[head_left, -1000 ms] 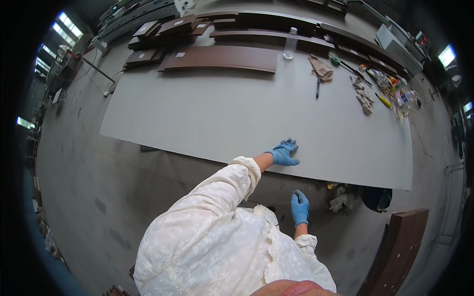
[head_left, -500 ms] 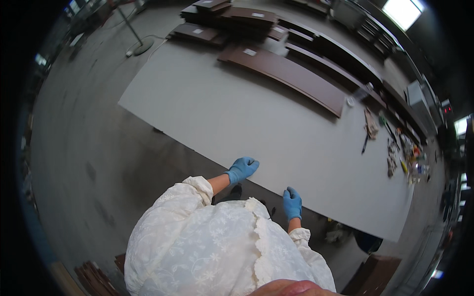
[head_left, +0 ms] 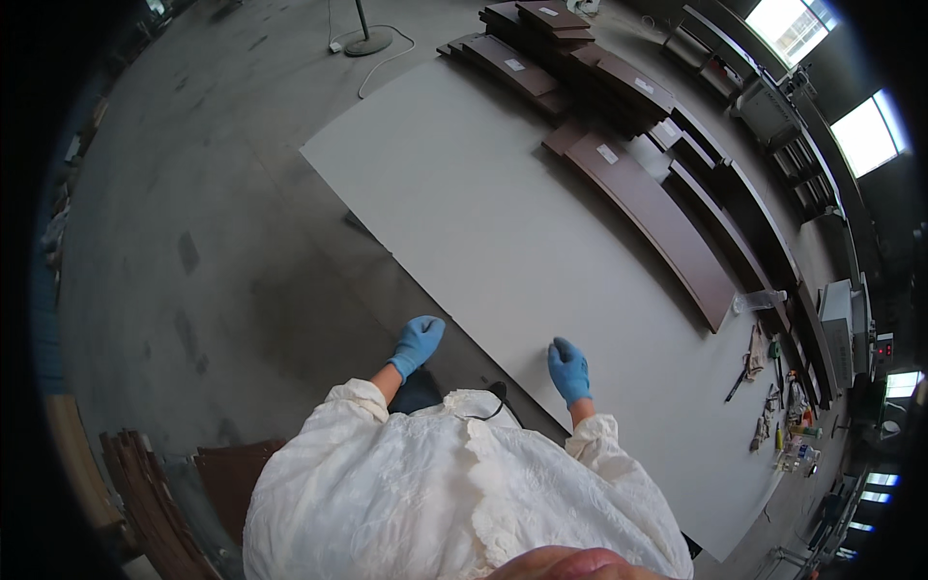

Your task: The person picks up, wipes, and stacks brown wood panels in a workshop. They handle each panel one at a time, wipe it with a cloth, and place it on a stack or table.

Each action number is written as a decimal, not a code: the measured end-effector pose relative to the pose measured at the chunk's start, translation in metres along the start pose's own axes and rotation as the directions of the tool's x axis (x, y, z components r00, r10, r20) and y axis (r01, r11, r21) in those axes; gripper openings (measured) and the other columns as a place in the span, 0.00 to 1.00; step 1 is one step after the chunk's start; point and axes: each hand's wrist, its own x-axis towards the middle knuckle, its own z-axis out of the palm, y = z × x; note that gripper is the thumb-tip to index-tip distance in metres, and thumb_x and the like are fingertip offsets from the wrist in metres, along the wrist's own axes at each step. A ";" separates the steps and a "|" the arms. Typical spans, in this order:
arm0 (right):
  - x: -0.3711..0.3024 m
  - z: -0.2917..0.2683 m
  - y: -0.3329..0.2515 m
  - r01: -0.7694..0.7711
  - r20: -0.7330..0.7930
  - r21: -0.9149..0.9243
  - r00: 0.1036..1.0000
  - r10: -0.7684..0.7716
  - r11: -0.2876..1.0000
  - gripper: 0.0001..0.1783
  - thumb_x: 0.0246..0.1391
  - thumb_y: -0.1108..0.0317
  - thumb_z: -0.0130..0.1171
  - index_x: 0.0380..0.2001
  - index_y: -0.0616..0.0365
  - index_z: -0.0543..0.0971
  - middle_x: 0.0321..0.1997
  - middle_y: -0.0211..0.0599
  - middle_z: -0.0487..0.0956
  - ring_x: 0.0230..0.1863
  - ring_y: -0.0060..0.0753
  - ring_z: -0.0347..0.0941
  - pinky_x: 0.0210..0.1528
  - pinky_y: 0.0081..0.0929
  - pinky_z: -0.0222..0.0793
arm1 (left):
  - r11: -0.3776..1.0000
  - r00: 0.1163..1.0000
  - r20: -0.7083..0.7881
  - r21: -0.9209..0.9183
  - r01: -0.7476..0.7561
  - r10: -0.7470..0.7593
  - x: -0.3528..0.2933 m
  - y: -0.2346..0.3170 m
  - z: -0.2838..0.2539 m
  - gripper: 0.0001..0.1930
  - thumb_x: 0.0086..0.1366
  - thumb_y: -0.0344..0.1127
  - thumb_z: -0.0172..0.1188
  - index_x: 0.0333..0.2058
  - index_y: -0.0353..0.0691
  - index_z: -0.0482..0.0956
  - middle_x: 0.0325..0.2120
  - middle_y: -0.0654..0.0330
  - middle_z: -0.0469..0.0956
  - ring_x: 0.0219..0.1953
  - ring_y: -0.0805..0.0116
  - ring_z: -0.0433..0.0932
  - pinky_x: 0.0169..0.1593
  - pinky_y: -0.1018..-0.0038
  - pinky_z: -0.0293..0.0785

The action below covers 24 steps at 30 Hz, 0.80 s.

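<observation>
My left hand (head_left: 419, 345), in a blue glove, hangs just off the near edge of a large pale grey tabletop (head_left: 464, 193). Its fingers are curled in and I see nothing in them. The blue-gloved right hand (head_left: 569, 369) hovers above the table near that same edge, closed, with dark fingertips and no object showing. Both hands are apart from the boards. Across the table from them lies a long brown board (head_left: 652, 217) with a white label, on top of another board.
Stacked brown boards (head_left: 522, 63) cover the far side. A clear plastic bottle (head_left: 760, 301), a rag (head_left: 754, 346) and several small tools lie at the right. On the floor stand a pole with a round base (head_left: 368, 42) and, behind me at left, brown panels (head_left: 155, 493).
The view has swung, so the table and boards now sit further right and slant more steeply. My left hand has moved off the tabletop edge; the right is now over the table.
</observation>
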 end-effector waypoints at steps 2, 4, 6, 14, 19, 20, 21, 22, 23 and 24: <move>0.030 0.038 -0.036 0.071 -0.001 -0.042 0.997 -0.072 0.997 0.20 0.60 0.61 0.59 0.53 0.59 0.81 0.54 0.48 0.83 0.56 0.45 0.80 0.60 0.36 0.72 | 0.996 0.997 -0.071 -0.091 0.003 -0.010 0.014 -0.026 -0.036 0.15 0.66 0.42 0.60 0.28 0.34 0.82 0.22 0.51 0.80 0.24 0.71 0.76 0.33 0.65 0.75; 0.063 0.082 -0.072 0.236 -0.115 -0.196 0.958 -0.261 0.952 0.24 0.59 0.59 0.60 0.56 0.58 0.78 0.60 0.49 0.79 0.62 0.48 0.74 0.66 0.41 0.67 | 0.994 0.996 -0.034 -0.069 0.081 -0.083 0.037 -0.054 -0.077 0.14 0.66 0.41 0.61 0.32 0.34 0.84 0.26 0.51 0.83 0.28 0.68 0.80 0.36 0.65 0.76; 0.075 0.128 -0.100 0.231 -0.160 -0.345 0.940 -0.300 0.910 0.29 0.57 0.55 0.60 0.59 0.57 0.75 0.67 0.50 0.73 0.69 0.51 0.67 0.70 0.47 0.59 | 0.996 0.996 -0.027 -0.008 0.091 -0.091 0.051 -0.082 -0.120 0.13 0.66 0.41 0.61 0.35 0.34 0.85 0.30 0.51 0.85 0.31 0.65 0.83 0.39 0.65 0.78; 0.092 0.207 -0.159 -0.066 -0.234 -0.607 0.967 -0.099 0.792 0.44 0.54 0.43 0.62 0.65 0.63 0.66 0.77 0.64 0.54 0.79 0.63 0.46 0.78 0.55 0.40 | 0.980 0.987 -0.114 0.171 -0.097 0.118 0.184 -0.108 -0.260 0.13 0.65 0.35 0.61 0.42 0.30 0.83 0.42 0.46 0.85 0.43 0.52 0.84 0.50 0.64 0.79; 0.095 0.197 -0.163 -0.083 -0.237 -0.605 0.968 -0.079 0.792 0.41 0.53 0.44 0.63 0.63 0.59 0.69 0.75 0.60 0.58 0.77 0.60 0.50 0.77 0.54 0.44 | 0.950 0.956 -0.116 0.193 -0.245 0.270 0.255 -0.071 -0.239 0.13 0.64 0.33 0.61 0.42 0.29 0.84 0.45 0.44 0.83 0.50 0.48 0.81 0.57 0.60 0.76; 0.096 0.195 -0.164 -0.081 -0.240 -0.592 0.967 -0.080 0.802 0.40 0.53 0.44 0.63 0.62 0.59 0.69 0.75 0.59 0.60 0.77 0.59 0.52 0.77 0.54 0.44 | 0.927 0.933 -0.101 0.196 -0.321 0.344 0.263 -0.062 -0.229 0.13 0.64 0.33 0.61 0.42 0.29 0.84 0.45 0.44 0.83 0.51 0.48 0.81 0.57 0.59 0.76; 0.098 0.193 -0.165 -0.099 -0.275 -0.567 0.959 -0.075 0.818 0.38 0.54 0.46 0.63 0.61 0.59 0.71 0.72 0.58 0.64 0.74 0.57 0.57 0.75 0.52 0.49 | 0.917 0.926 -0.081 0.193 -0.348 0.368 0.269 -0.054 -0.217 0.13 0.64 0.33 0.61 0.42 0.29 0.84 0.46 0.44 0.83 0.51 0.48 0.81 0.58 0.59 0.75; 0.100 0.190 -0.165 -0.101 -0.299 -0.530 0.951 -0.075 0.842 0.35 0.54 0.48 0.64 0.59 0.59 0.73 0.70 0.56 0.67 0.72 0.56 0.61 0.73 0.51 0.53 | 0.896 0.899 -0.083 0.168 -0.412 0.429 0.275 -0.046 -0.205 0.13 0.64 0.33 0.62 0.42 0.29 0.84 0.47 0.43 0.82 0.52 0.47 0.81 0.58 0.59 0.75; 0.103 0.185 -0.166 -0.091 -0.323 -0.486 0.943 -0.081 0.869 0.33 0.54 0.50 0.64 0.58 0.59 0.75 0.68 0.54 0.70 0.69 0.54 0.66 0.71 0.49 0.58 | 0.926 0.929 -0.046 0.110 -0.362 0.368 0.280 -0.039 -0.193 0.14 0.63 0.34 0.63 0.43 0.30 0.84 0.49 0.42 0.82 0.56 0.45 0.78 0.60 0.57 0.74; 0.107 0.177 -0.166 -0.098 -0.343 -0.390 0.938 -0.046 0.915 0.30 0.54 0.52 0.64 0.55 0.60 0.76 0.65 0.53 0.73 0.66 0.53 0.69 0.68 0.47 0.62 | 0.901 0.922 -0.008 0.215 -0.378 0.388 0.284 -0.033 -0.180 0.16 0.63 0.36 0.63 0.46 0.31 0.83 0.52 0.41 0.80 0.58 0.44 0.76 0.62 0.56 0.72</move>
